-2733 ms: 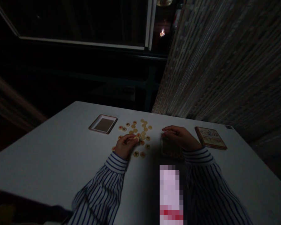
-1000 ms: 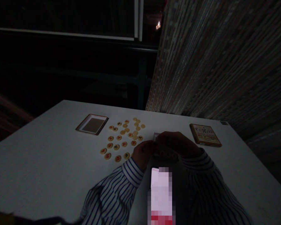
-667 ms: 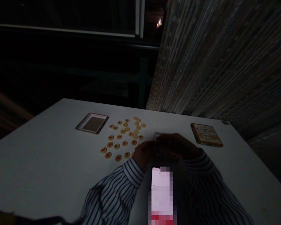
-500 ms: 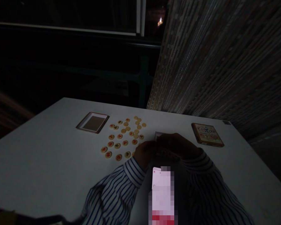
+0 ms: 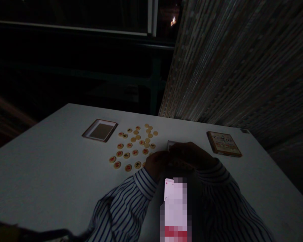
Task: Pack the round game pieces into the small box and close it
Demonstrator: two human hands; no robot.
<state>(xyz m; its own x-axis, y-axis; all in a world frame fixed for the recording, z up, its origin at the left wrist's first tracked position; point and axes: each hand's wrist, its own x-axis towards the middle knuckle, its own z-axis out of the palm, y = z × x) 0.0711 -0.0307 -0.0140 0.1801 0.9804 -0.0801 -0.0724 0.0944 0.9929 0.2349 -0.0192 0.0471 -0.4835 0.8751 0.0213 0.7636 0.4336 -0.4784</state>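
It is very dim. My left hand [image 5: 155, 163] and my right hand [image 5: 192, 154] meet over a flat pale folded thing [image 5: 170, 144] on the white table [image 5: 53, 174]; only its far corner shows past my fingers. Both hands look curled on it, though the fingers are dark and hard to make out. Just left of my left hand lie several round tan game pieces [image 5: 131, 149] with red or black marks, spread loosely. I wear striped sleeves.
A shallow open box tray [image 5: 99, 130] lies left of the pieces. A printed box lid [image 5: 224, 143] sits at the right near the woven blind [image 5: 242, 67]. A blurred-out bright patch [image 5: 175, 208] is between my forearms. Dark window behind.
My left hand has left the game pieces and moved right to join my right hand on the folded thing. Over the last second the hands barely move.
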